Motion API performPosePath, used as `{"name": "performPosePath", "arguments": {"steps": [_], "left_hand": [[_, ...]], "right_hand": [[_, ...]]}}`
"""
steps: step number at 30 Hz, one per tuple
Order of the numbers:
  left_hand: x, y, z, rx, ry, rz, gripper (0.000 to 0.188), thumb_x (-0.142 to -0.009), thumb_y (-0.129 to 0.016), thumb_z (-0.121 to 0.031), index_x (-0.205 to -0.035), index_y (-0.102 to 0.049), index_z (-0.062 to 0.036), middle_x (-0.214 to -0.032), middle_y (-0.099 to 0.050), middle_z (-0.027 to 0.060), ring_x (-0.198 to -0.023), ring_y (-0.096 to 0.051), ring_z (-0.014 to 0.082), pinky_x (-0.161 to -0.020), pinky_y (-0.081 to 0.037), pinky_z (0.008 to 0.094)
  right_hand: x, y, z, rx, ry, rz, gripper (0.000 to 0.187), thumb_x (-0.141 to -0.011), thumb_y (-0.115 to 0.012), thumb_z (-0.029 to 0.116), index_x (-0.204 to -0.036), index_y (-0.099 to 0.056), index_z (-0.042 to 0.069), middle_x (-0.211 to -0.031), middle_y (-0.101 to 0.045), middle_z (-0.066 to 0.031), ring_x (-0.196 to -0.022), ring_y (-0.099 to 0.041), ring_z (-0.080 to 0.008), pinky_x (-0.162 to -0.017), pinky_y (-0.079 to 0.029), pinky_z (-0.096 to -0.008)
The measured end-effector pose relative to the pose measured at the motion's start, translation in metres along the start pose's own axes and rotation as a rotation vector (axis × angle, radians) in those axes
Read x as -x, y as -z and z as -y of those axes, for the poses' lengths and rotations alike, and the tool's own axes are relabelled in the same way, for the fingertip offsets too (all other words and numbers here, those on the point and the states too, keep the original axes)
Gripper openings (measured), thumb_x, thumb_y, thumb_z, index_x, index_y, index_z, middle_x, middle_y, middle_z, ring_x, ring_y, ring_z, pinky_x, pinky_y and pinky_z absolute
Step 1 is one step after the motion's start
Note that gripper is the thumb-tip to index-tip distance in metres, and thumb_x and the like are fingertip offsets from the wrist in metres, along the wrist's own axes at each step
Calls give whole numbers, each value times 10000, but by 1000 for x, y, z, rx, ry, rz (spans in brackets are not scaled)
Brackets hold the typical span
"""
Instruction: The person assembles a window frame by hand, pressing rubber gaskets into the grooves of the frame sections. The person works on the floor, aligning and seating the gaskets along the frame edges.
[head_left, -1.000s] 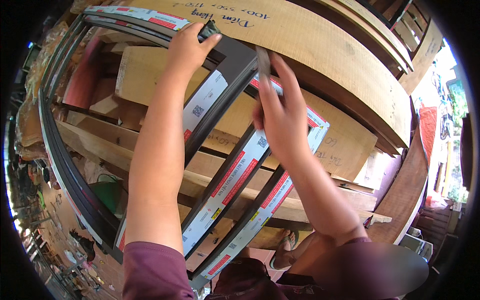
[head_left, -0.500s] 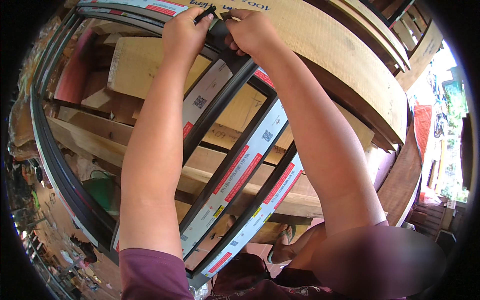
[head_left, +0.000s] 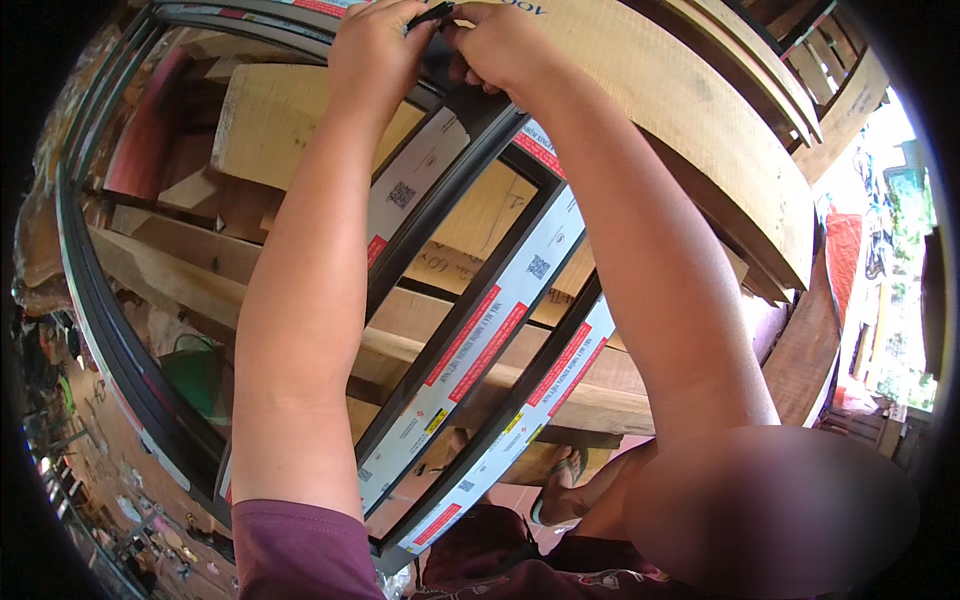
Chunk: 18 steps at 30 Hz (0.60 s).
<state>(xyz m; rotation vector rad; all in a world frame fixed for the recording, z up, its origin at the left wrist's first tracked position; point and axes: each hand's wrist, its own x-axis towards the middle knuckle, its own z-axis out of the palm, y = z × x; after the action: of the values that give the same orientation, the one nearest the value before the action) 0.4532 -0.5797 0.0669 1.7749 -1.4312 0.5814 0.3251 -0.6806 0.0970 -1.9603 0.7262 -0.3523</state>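
Note:
At the far edge, both arms reach out over a dark window or door frame [head_left: 478, 335] with white, red-printed protective film. My left hand [head_left: 375, 50] is closed around a small black strip-like piece [head_left: 432, 14], whose kind I cannot make out. Close beside it, my right hand [head_left: 505, 48] has its fingers curled and pinched together near the tip of that piece. Whatever lies between those right fingers is hidden. Beneath both hands is a dark joint of the frame, where a film-covered bar [head_left: 415, 180] meets the far side.
Thick wooden boards [head_left: 690, 130] are stacked to the right, and more timber [head_left: 275, 120] lies under the frame. A green bucket [head_left: 195, 380] stands on the littered floor at left. Orange-red sheeting [head_left: 843, 255] hangs at the right. A sandalled foot [head_left: 562, 480] shows below the frame.
My hands have come closer together and slightly farther up. The black piece in my left hand has tilted toward my right fingers. A dark bit seen earlier at my right fingertips is now mostly hidden.

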Motion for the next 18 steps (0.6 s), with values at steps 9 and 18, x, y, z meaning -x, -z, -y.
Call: {"name": "performPosePath", "arguments": {"steps": [9, 18], "left_hand": [[1, -8, 6, -73, -108, -141, 196, -832, -756, -222, -985, -769, -99, -959, -739, 89, -950, -654, 324, -848, -510, 410], [2, -2, -10, -98, -18, -52, 206, -827, -741, -241, -992, -771, -121, -1026, -741, 21, -1029, -641, 270, -913, -457, 432]], "right_hand": [[10, 3, 4, -55, -36, 41, 305, -999, -561, 188, -1270, -686, 127, -747, -709, -80, -588, -630, -155, -530, -529, -309], [20, 18, 12, -77, -71, 141, 327, -1012, -577, 252, -1305, -659, 132, -722, -614, -27, -582, -514, -106, -508, -436, -283]]}}
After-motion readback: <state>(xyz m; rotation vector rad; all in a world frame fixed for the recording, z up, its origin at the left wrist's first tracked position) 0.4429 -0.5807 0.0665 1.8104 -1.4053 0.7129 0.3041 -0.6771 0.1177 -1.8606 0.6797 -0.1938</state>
